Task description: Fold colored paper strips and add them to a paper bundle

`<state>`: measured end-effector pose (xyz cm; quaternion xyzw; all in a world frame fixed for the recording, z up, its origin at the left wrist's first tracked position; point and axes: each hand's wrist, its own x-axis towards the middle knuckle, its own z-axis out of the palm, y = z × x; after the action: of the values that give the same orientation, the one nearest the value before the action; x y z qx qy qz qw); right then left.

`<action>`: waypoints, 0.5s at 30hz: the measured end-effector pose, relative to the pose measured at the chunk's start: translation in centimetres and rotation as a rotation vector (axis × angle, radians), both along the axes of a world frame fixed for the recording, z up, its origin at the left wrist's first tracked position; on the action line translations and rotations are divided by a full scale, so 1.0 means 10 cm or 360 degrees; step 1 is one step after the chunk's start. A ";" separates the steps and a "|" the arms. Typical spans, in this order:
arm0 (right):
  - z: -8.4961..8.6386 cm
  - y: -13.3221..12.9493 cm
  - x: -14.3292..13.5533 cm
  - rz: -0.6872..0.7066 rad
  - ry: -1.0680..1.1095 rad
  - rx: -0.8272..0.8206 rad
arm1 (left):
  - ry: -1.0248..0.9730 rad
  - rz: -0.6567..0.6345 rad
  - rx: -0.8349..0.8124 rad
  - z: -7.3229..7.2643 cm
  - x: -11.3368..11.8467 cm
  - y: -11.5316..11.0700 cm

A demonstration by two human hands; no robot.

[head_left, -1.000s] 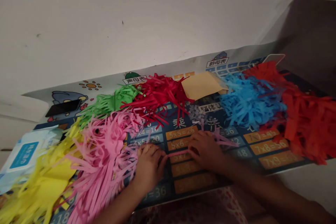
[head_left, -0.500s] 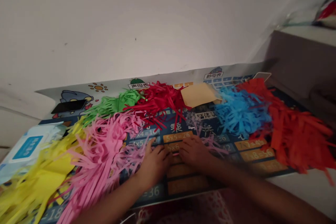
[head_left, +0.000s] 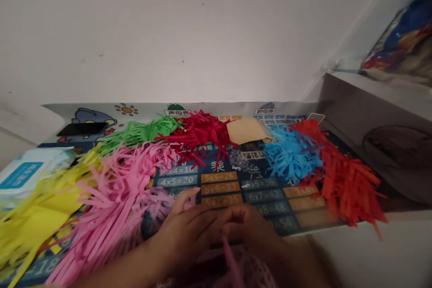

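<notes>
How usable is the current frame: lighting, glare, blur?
Head view: dim overall, the wall brightest around its middle, without harsh glare; head view: both the left hand and right hand look soft, as does the pink strip, possibly from motion; head view: central print on the mat is legible, while the bottom edge is murky.

Thin pink strip [head_left: 231,256], approx. vert., in R hand [head_left: 246,225]
</notes>
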<state>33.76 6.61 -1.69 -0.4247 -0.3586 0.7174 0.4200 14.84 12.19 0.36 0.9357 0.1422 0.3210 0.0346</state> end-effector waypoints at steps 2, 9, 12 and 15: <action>-0.09 -0.03 -0.08 -0.0212 0.0109 0.0007 | -0.0207 0.0077 -0.0198 -0.11 0.02 -0.03; -0.32 -0.14 -0.22 -0.0823 -0.0107 0.0081 | -0.0586 0.0364 -0.0771 -0.27 0.17 -0.19; -0.34 -0.12 -0.22 -0.0843 -0.0160 0.0089 | -0.0609 0.0345 -0.0972 -0.29 0.19 -0.21; -0.33 -0.10 -0.24 -0.0792 -0.0196 0.0143 | -0.0680 0.0284 -0.1014 -0.31 0.19 -0.20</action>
<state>31.35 5.58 -5.04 -0.5236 -0.2993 0.5481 0.5795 16.73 10.21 -2.77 0.7742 0.3051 0.4501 0.3241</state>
